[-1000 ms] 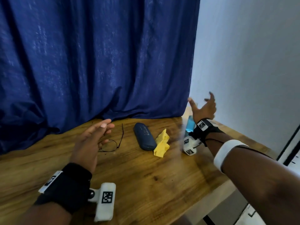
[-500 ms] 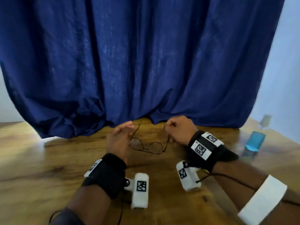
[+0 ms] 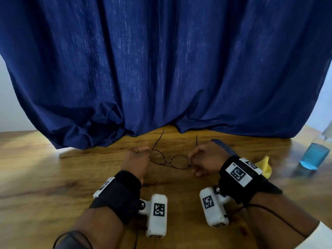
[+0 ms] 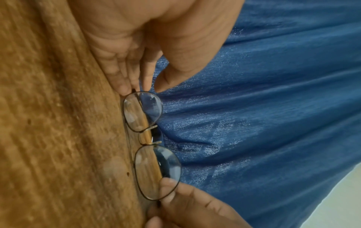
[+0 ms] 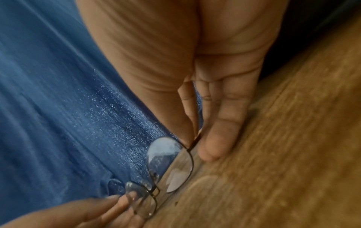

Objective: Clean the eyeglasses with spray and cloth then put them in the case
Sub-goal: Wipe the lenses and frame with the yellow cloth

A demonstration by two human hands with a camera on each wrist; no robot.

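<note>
Thin dark-rimmed eyeglasses (image 3: 169,159) with round lenses sit at the middle of the wooden table (image 3: 53,186), temples open toward the curtain. My left hand (image 3: 137,159) pinches the left hinge corner; in the left wrist view its fingertips (image 4: 144,88) close on the frame of the eyeglasses (image 4: 143,112). My right hand (image 3: 203,157) pinches the right corner, seen in the right wrist view where thumb and finger meet on the eyeglasses (image 5: 171,163). A dark blue case (image 3: 223,146) shows partly behind my right wrist. A yellow cloth (image 3: 264,165) lies right of it. The spray bottle (image 3: 315,155) holds blue liquid.
A dark blue curtain (image 3: 161,69) hangs down onto the back of the table, just beyond the temple tips. The bottle stands near the table's right edge, by a pale wall (image 3: 321,101).
The view swung left from the bottle. My right hand came from beside the bottle to the glasses, and both hands now pinch the frame's corners.
</note>
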